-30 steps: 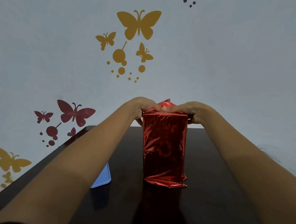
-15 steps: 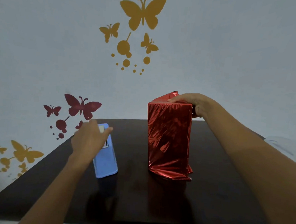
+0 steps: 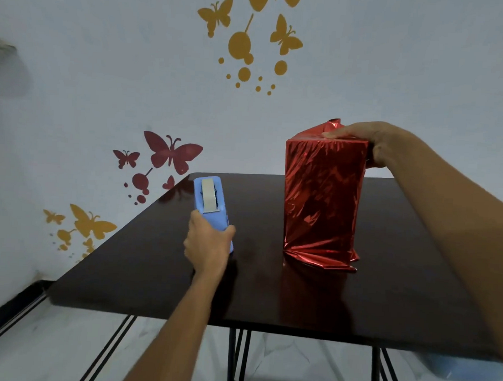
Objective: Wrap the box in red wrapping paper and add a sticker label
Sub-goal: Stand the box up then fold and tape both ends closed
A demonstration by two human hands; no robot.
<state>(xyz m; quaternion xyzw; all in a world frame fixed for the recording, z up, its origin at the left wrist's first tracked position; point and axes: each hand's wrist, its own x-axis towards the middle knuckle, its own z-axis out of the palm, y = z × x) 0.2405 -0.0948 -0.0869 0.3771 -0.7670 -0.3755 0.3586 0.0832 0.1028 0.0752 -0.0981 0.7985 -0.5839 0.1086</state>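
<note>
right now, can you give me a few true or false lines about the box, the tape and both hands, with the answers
1. The box stands upright on the table. True.
2. The right hand rests on top of the box, with its fingers lying across the folded paper. True.
3. The left hand holds nothing. False: it grips the blue tape dispenser.
4. The tape dispenser sits on top of the box. False: it is down by the tabletop, to the left of the box and not touching it.
5. The box is wrapped in gold paper. False: the paper is shiny red.
</note>
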